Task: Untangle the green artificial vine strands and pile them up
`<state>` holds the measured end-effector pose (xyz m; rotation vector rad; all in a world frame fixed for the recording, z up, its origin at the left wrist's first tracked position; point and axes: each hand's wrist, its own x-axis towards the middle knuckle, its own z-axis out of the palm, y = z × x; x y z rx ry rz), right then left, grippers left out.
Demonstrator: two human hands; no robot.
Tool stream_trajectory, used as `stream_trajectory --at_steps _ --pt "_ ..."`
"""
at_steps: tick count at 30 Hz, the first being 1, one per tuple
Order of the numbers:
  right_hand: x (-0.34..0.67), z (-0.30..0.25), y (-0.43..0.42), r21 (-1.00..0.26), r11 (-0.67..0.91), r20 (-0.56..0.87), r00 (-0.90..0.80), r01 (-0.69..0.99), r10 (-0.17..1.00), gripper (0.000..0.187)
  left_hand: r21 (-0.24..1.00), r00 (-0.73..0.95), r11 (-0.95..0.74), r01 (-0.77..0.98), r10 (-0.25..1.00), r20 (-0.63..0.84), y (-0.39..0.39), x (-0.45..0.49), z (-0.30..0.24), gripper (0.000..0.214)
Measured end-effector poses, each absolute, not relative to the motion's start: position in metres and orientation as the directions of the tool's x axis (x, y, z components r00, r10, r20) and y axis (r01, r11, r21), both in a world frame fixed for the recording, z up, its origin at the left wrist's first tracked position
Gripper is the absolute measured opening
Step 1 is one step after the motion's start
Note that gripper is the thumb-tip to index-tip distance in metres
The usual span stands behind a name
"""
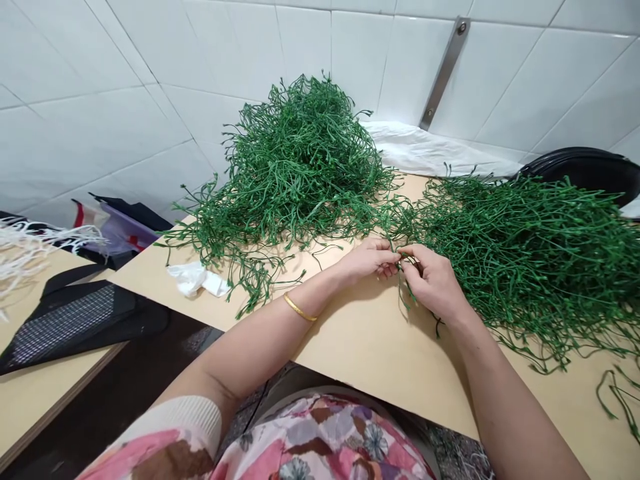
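Note:
My left hand and my right hand meet over the tan table, fingertips pinched close together on a thin green strand. Its loose ends hang below the fingers; the exact grip is partly hidden behind them. Beyond my left hand rises a tall heap of green strands with small knot-like tips. A second, wider pile of green strands lies against the right side of my right hand. Fewer loose green strands are scattered left of my left hand.
A crumpled white tissue lies at the table's left. White cloth or plastic and a black rounded object sit by the tiled wall. On a separate left surface are a black mesh item and white strands.

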<state>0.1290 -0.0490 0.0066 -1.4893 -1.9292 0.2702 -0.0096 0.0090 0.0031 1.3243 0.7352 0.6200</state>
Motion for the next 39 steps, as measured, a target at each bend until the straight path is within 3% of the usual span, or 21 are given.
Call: stream_trajectory --at_steps 7,10,13,19,21,24,26,28,34,39 --pt "0.129 0.006 -0.049 -0.56 0.287 0.315 -0.121 0.777 0.941 0.016 0.999 0.605 0.027 -0.023 0.796 -0.007 0.009 -0.007 -0.005 0.03" --pt "0.13 0.004 -0.048 -0.47 0.306 0.324 -0.16 0.828 0.932 0.014 0.999 0.609 -0.024 -0.021 0.792 0.032 0.008 -0.008 -0.004 0.033" --pt "0.13 0.003 -0.048 -0.389 0.328 0.357 -0.187 0.861 0.915 0.016 0.999 0.622 0.032 -0.044 0.783 0.002 0.007 -0.008 -0.001 0.034" --pt "0.127 0.011 -0.051 -0.554 0.309 0.339 -0.13 0.773 0.932 0.015 0.946 0.675 0.224 -0.235 0.738 -0.006 0.009 -0.008 -0.002 0.033" --pt "0.127 0.013 -0.051 -0.688 0.281 0.302 -0.088 0.669 0.949 0.013 0.884 0.712 0.347 -0.313 0.702 -0.023 0.009 -0.009 -0.001 0.031" --pt "0.13 0.012 -0.049 -0.93 0.198 0.193 -0.048 0.309 0.98 0.014 0.758 0.753 0.503 -0.416 0.658 -0.024 0.007 -0.012 0.005 0.025" --pt "0.136 0.011 -0.047 -0.983 0.161 0.161 -0.01 0.09 0.987 0.017 0.724 0.744 0.523 -0.45 0.668 -0.02 0.008 -0.013 0.007 0.021" --pt "0.142 0.011 -0.045 -0.983 0.182 0.183 0.056 0.02 0.981 0.017 0.754 0.698 0.475 -0.453 0.715 -0.031 0.011 -0.013 0.006 0.021" --pt "0.153 0.017 -0.046 -0.927 0.362 0.374 0.336 0.102 0.864 0.015 0.94 0.53 0.222 -0.258 0.846 -0.054 0.018 -0.01 -0.005 0.027" --pt "0.141 0.016 -0.051 -0.853 0.292 0.446 0.312 0.433 0.839 0.021 0.982 0.462 0.138 -0.129 0.884 -0.063 0.015 -0.008 -0.008 0.028"
